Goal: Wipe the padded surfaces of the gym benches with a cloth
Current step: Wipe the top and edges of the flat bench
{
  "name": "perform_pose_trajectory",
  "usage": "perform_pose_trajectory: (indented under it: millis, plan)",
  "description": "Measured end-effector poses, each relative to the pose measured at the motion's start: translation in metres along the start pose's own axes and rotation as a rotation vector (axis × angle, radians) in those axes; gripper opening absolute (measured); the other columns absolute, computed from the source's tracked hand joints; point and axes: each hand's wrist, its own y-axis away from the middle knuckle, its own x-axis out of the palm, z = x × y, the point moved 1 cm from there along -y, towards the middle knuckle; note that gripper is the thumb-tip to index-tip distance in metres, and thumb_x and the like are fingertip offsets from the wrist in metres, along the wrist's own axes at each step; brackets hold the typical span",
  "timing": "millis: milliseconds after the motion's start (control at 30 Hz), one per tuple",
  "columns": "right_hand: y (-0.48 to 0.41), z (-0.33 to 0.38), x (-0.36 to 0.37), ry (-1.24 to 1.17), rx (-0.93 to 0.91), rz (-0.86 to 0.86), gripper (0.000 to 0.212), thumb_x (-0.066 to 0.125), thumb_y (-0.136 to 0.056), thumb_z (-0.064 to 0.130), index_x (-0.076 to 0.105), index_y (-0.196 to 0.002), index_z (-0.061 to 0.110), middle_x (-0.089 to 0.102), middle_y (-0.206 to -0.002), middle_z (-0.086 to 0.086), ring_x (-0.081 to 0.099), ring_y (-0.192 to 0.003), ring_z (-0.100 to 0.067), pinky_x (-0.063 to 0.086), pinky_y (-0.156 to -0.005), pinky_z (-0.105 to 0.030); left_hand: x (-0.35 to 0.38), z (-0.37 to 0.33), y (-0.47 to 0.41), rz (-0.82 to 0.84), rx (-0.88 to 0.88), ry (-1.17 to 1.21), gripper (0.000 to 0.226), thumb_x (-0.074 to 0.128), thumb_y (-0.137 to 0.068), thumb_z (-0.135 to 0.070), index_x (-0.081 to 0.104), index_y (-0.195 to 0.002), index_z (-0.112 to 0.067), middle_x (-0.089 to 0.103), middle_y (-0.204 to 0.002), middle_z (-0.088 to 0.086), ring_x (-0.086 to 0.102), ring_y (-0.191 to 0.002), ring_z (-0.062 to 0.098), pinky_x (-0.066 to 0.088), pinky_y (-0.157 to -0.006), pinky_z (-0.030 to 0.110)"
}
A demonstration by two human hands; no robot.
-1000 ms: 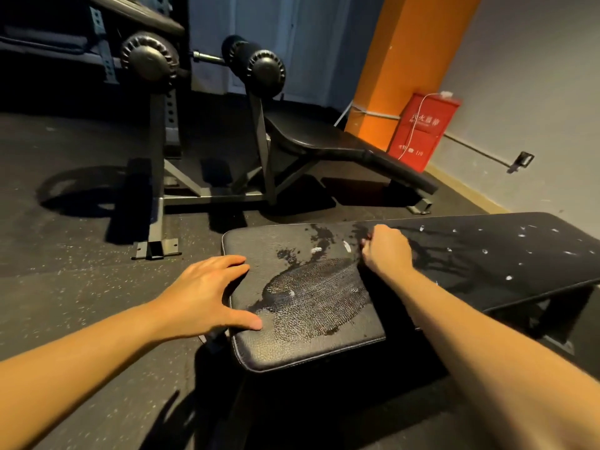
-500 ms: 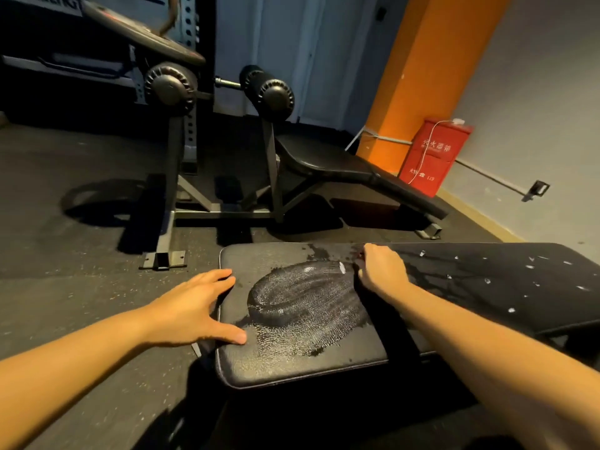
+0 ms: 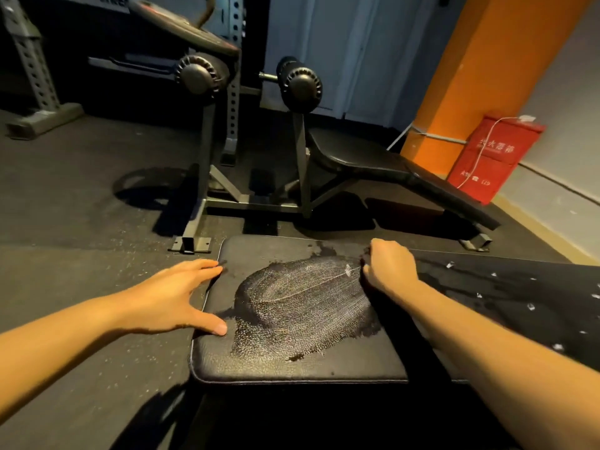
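Head: two benches (image 3: pixel 292 365) (image 3: pixel 357 157), hands (image 3: pixel 168 300) (image 3: pixel 391 267); one cloth (image 3: pixel 366 254).

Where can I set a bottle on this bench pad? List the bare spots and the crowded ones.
Free: the dry near-left corner of the pad, bordered by the left hand and the wet smear; also the floor left of it. Crowded: the middle, where the right hand grips the cloth; the far right is flecked.

We note a dark rubber floor (image 3: pixel 81 206), flecked pale. An orange column (image 3: pixel 487 76) stands far right, with a red box (image 3: pixel 500 164) at its foot and a white cable (image 3: pixel 480 150) down the box's front. Grey wall (image 3: pixel 571 108) right; pale panels (image 3: pixel 341 43) behind; perforated steel upright (image 3: pixel 29 60) far left. Light dim, warm.
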Motion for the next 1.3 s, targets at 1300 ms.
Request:
perform_pose_trajectory:
  millis: [1300]
  plan:
    - [0.097, 0.064, 0.002, -0.274, -0.807, 0.246, 0.018, 0.053, -0.098, 0.041, 0.058, -0.099, 0.024, 0.068, -0.101, 0.000, 0.064, -0.094, -0.029, 0.053, -0.080, -0.043, 0.008, -0.038, 0.049, 0.018, -0.121, -0.091, 0.137, 0.070, -0.052, -0.094, 0.024, -0.162, -0.025, 0.027, -0.153, -0.023, 0.025, -0.140, -0.003, 0.025, -0.118, 0.019]
